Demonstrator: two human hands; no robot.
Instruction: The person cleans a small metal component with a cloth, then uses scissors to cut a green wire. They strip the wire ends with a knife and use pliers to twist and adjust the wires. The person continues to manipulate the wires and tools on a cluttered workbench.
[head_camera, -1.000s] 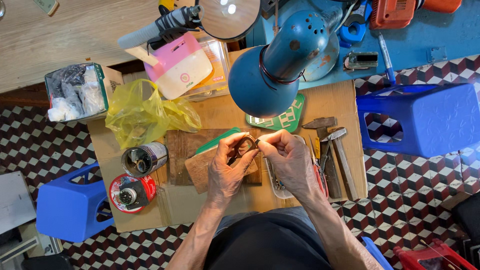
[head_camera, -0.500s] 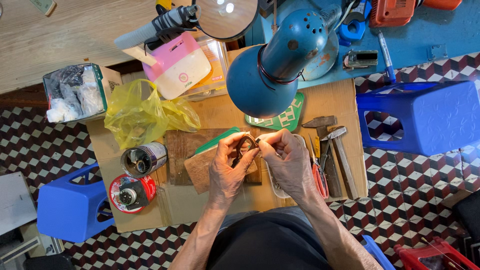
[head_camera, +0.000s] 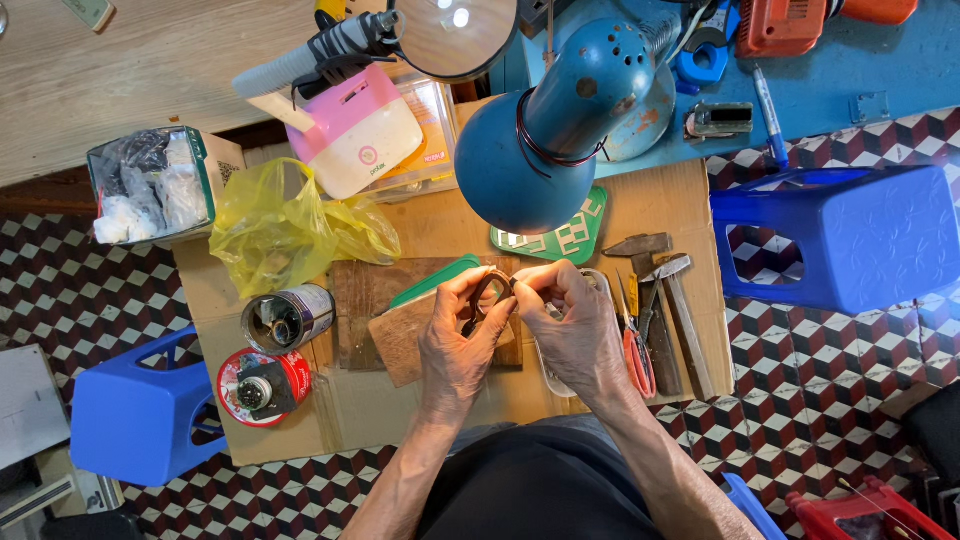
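Above the wooden board, left hand and right hand pinch a dark ring between them.

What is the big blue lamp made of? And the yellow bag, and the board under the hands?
The blue lamp looks like painted metal: hard, rounded shade with chipped, rusty spots. The yellow bag seems thin plastic: crinkled, shiny and partly see-through. The board under the left hand and right hand looks like bare, worn wood: brown and dull. The small dark ring they hold is too small to tell.
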